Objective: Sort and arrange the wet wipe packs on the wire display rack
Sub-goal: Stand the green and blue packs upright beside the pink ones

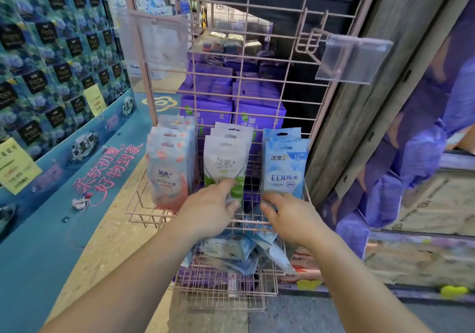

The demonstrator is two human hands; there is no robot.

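Wet wipe packs [226, 163]: 3 hanging rows

Person, head view | left hand [209, 210]: bare, no glove, no ring, no watch | right hand [290, 217]: bare, no glove, no ring, no watch | forearms: both bare to the frame's lower edge, no sleeve or cuff visible | nails: short, unpainted where seen

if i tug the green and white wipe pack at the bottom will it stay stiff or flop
The green and white pack is a thin soft pouch, so it will probably bend. It seems to hang by its top slot and would likely swing. The left hand pinches its lower edge; the glossy film may be slippery.
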